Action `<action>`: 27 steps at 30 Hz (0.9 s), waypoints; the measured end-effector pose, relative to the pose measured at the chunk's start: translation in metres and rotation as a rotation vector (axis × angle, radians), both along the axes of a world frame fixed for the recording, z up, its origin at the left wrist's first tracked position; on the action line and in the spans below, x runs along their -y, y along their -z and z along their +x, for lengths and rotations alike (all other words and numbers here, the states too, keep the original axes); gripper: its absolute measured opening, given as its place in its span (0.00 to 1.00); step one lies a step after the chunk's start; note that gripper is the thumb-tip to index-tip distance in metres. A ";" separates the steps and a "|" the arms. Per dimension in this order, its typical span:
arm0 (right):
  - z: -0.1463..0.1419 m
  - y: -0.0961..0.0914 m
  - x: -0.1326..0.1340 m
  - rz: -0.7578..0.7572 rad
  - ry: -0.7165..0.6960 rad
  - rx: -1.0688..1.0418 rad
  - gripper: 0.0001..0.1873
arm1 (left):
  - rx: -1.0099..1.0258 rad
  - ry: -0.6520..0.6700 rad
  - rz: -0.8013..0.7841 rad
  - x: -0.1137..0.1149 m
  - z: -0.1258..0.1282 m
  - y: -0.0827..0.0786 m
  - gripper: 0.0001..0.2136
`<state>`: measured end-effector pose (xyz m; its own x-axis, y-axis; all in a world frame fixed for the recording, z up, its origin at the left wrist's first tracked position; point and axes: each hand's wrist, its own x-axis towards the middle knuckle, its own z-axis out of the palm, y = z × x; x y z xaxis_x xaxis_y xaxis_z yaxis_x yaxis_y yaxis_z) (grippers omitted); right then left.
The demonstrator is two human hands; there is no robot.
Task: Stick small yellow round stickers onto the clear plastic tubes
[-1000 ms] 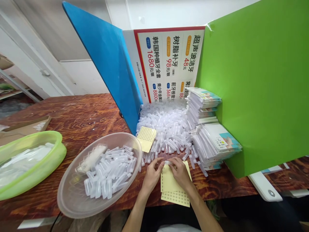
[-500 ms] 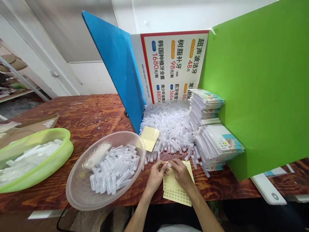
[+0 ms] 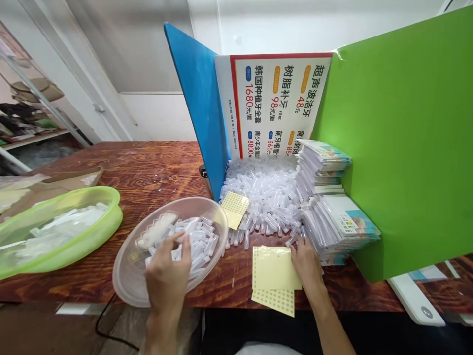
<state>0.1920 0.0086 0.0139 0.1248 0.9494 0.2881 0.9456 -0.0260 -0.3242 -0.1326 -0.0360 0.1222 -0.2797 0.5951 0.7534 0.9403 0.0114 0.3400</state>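
Left fingers (image 3: 180, 242): spread loosely, tips among the tubes (image 3: 199, 239) in the clear bowl (image 3: 125, 276).
Left hand (image 3: 168, 273): over the bowl's near rim.
Right fingers (image 3: 297, 247): curled together at the loose pile (image 3: 264, 195); whether they grip a tube, cannot tell.
Right hand (image 3: 306, 264): touching the yellow sheets (image 3: 275, 268), at their 3 o'clock.
Booklets (image 3: 338, 222): 1 o'clock of the right hand.
Green basin (image 3: 55, 229): 9 o'clock on the tabletop (image 3: 148, 170).

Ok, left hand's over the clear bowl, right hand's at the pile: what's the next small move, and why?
Probably pinch one tube from the loose pile with the right hand: its fingertips already touch the tubes at the pile's near edge, beside the yellow sticker sheet. The left hand is over the clear bowl.
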 end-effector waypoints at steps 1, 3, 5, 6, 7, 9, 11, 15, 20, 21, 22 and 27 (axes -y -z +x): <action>0.005 0.003 0.000 -0.047 0.028 0.053 0.10 | -0.046 -0.038 -0.011 -0.003 -0.015 0.000 0.09; 0.010 0.009 0.002 -0.098 0.062 0.118 0.11 | -0.113 -0.032 -0.005 -0.008 -0.034 0.005 0.10; 0.011 0.014 0.004 -0.099 0.074 0.134 0.11 | -0.122 0.014 0.043 -0.007 -0.034 0.011 0.09; 0.010 0.015 0.004 -0.085 0.078 0.126 0.11 | -0.107 0.050 0.072 -0.005 -0.026 0.014 0.07; 0.010 0.016 0.004 -0.063 0.077 0.106 0.11 | -0.079 0.106 0.094 -0.001 -0.014 0.018 0.06; 0.008 0.014 0.002 0.013 0.053 0.022 0.11 | 0.001 0.292 0.080 0.006 0.019 0.027 0.05; 0.003 0.012 -0.003 0.111 -0.006 -0.128 0.12 | 0.113 0.550 -0.089 0.009 0.055 0.042 0.06; -0.020 0.016 -0.013 0.175 -0.188 -0.556 0.13 | 0.255 0.772 -0.481 -0.009 0.100 0.091 0.07; -0.047 0.032 -0.017 0.053 -0.263 -0.882 0.13 | 0.228 0.763 -0.553 -0.030 0.101 0.128 0.05; -0.049 0.034 -0.017 0.045 -0.263 -0.901 0.12 | 0.229 0.769 -0.552 -0.031 0.100 0.130 0.05; -0.049 0.036 -0.016 0.042 -0.259 -0.912 0.12 | 0.233 0.774 -0.551 -0.031 0.099 0.130 0.05; -0.046 0.037 -0.015 0.040 -0.253 -0.931 0.12 | 0.237 0.769 -0.550 -0.029 0.100 0.130 0.06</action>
